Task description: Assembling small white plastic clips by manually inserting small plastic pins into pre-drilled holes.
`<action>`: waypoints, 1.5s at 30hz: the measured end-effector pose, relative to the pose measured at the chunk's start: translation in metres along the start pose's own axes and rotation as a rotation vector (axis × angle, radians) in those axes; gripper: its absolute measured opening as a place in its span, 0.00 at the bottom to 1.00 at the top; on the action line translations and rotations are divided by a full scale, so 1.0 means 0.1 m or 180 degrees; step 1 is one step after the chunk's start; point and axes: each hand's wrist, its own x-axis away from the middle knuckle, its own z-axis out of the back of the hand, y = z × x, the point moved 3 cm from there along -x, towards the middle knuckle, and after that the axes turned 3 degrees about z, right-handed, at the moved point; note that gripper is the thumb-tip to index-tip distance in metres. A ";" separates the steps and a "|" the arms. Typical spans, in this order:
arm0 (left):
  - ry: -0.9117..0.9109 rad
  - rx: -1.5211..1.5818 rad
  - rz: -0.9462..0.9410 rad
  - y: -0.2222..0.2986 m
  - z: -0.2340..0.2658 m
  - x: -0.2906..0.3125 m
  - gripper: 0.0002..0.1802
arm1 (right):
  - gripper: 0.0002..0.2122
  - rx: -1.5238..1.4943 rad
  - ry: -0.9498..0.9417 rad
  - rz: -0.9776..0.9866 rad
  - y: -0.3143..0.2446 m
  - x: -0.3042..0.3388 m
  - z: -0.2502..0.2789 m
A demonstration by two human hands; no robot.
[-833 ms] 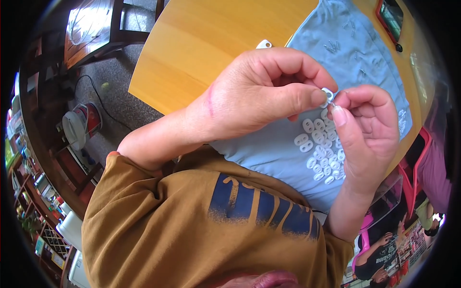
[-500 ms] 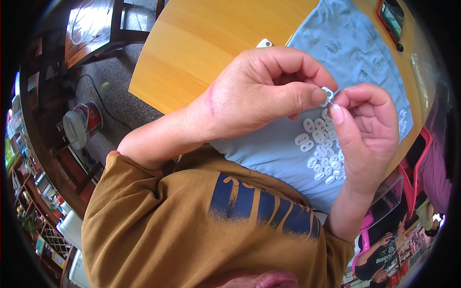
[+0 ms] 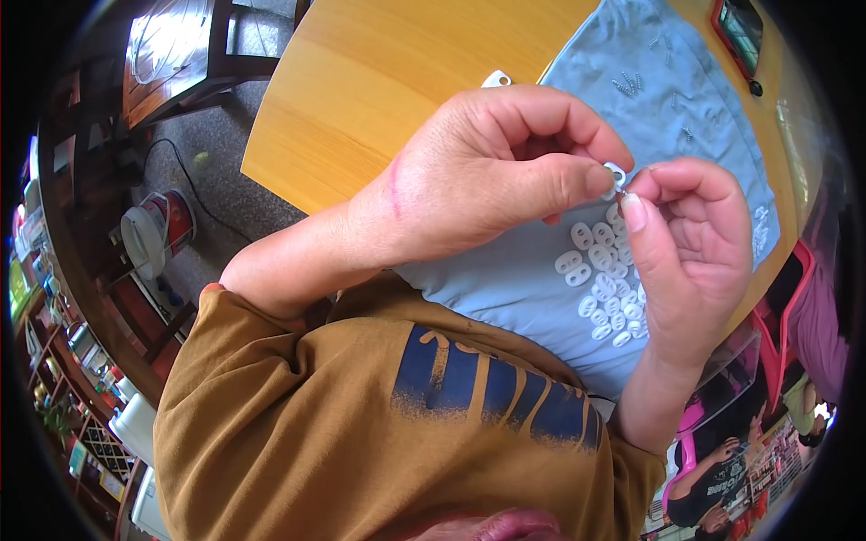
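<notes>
My left hand [image 3: 514, 171] pinches a small white plastic piece with a round hole [image 3: 617, 173] between thumb and forefinger. Against its lower edge, my right hand [image 3: 690, 243] closes thumb and forefinger on a tiny metal spring [image 3: 623, 191], mostly hidden by the fingertips. Below the hands, several white oval two-holed pieces [image 3: 602, 257] lie heaped on a light blue cloth [image 3: 505, 279]; my right hand covers part of the heap. Farther off on the cloth, small metal springs [image 3: 627, 84] are scattered.
The cloth covers part of a yellow wooden table [image 3: 361, 90]. Another white piece [image 3: 496, 79] lies beyond my left hand. Small clear pieces [image 3: 760, 230] sit at the cloth's right edge. A red-edged dark device [image 3: 738, 36] rests at the far right. A person [image 3: 713, 487] shows lower right.
Both hands stay nearly in place, still pinched together at the white piece. The view has shifted very slightly; nothing was let go or taken up.
</notes>
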 end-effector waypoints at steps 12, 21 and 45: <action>0.0086 -0.0340 -0.0501 0.01 -0.02 0.02 0.06 | 0.11 0.0300 0.0001 0.0174 -0.04 0.01 -0.04; 0.0130 -0.0943 -0.0860 0.03 -0.02 0.02 0.05 | 0.10 0.0546 0.0001 0.0337 -0.08 0.05 -0.03; 0.0099 -0.0014 -0.0236 -0.06 -0.07 0.06 0.05 | 0.09 0.0267 0.0410 0.0198 -0.08 0.13 -0.08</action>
